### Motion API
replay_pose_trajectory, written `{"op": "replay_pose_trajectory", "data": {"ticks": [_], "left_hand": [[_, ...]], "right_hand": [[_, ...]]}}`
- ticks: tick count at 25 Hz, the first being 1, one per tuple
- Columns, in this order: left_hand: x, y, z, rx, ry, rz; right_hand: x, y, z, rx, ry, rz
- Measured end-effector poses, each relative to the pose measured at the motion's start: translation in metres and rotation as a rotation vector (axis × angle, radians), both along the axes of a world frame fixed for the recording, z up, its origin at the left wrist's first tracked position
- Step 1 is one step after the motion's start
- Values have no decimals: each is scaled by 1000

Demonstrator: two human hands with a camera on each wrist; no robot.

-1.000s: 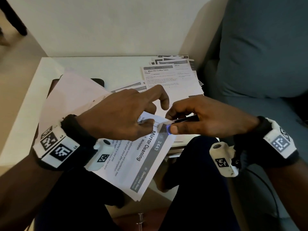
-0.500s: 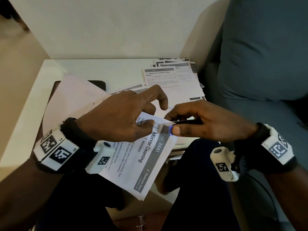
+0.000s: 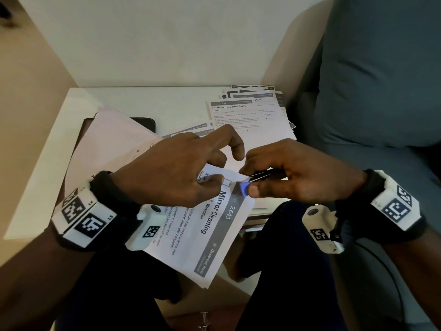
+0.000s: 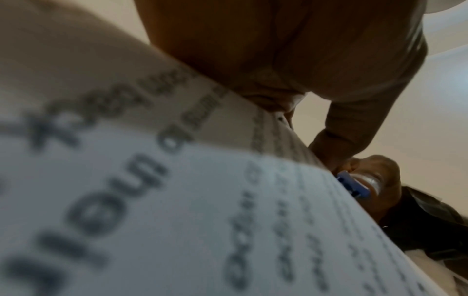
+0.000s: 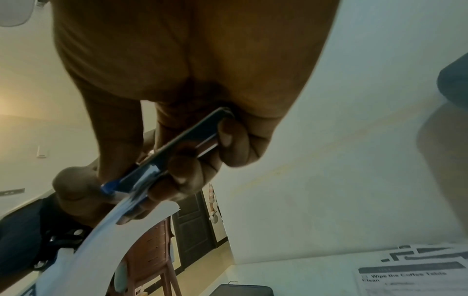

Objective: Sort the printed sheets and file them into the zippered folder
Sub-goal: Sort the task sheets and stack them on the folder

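My left hand (image 3: pixel 214 181) pinches the top corner of a set of printed sheets headed "Mirror Cleaning" (image 3: pixel 205 235), held over my lap; the left wrist view shows the print (image 4: pixel 177 220) blurred and close. My right hand (image 3: pixel 257 185) grips a slim dark metal tool (image 3: pixel 265 175) whose blue tip (image 3: pixel 244 188) sits at that same corner. The right wrist view has the tool (image 5: pixel 182 144) clamped between thumb and fingers, biting the paper edge. A dark folder (image 3: pixel 143 121) lies on the table, mostly under a pale sheet (image 3: pixel 112 144).
More printed sheets (image 3: pixel 248 115) lie fanned at the back right of the white table (image 3: pixel 143 99). A grey-blue sofa cushion (image 3: pixel 381 80) stands to the right. My knees are below the table's front edge. A wooden chair (image 5: pixel 152 250) shows in the right wrist view.
Both hands keep the same hold at the sheet's corner. The sheets and hands have sagged very slightly; nothing was let go.
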State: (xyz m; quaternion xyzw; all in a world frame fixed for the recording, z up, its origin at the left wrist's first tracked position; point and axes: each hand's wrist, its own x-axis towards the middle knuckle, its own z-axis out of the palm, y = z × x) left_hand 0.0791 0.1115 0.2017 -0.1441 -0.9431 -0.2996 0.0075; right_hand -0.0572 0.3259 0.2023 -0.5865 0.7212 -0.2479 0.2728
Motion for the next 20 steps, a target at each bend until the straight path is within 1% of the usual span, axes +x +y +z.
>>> {"op": "replay_pose_trajectory", "data": {"ticks": [3, 5, 6, 7, 8, 9, 11, 12, 13, 14, 15, 17, 19, 20], "left_hand": [[1, -3, -1, 9, -3, 14], [2, -4, -2, 23, -10, 27], [3, -5, -3, 39, -11, 39], [4, -5, -3, 61, -7, 54], [6, -7, -3, 98, 6, 77], [9, -9, -2, 160, 23, 112], [15, -19, 3, 298, 91, 203], [17, -25, 4, 336, 151, 259], [19, -31, 5, 371, 209, 328], [20, -38, 5, 431, 248, 396], [19, -43, 4, 529, 266, 453], [17, -56, -2, 748, 318, 568], [16, -71, -14, 918, 372, 720], [15, -77, -22, 1007, 386, 803]], "right_hand": [[0, 3, -4, 16, -113, -45], [-5, 7, -5, 35, -126, -51], [-6, 9, -7, 32, -171, -59], [-6, 11, -12, -8, -270, -82], [-5, 11, -19, -95, -408, -136], [-1, 12, -31, -220, -555, -241], [1, 11, -53, -481, -756, -534], [2, 11, -65, -547, -834, -647], [5, 9, -75, -562, -927, -700], [9, 5, -84, -551, -1025, -709], [15, 1, -89, -543, -1116, -711], [26, -12, -96, -569, -1233, -760], [38, -28, -98, -560, -1247, -803], [43, -33, -100, -549, -1221, -778]]}}
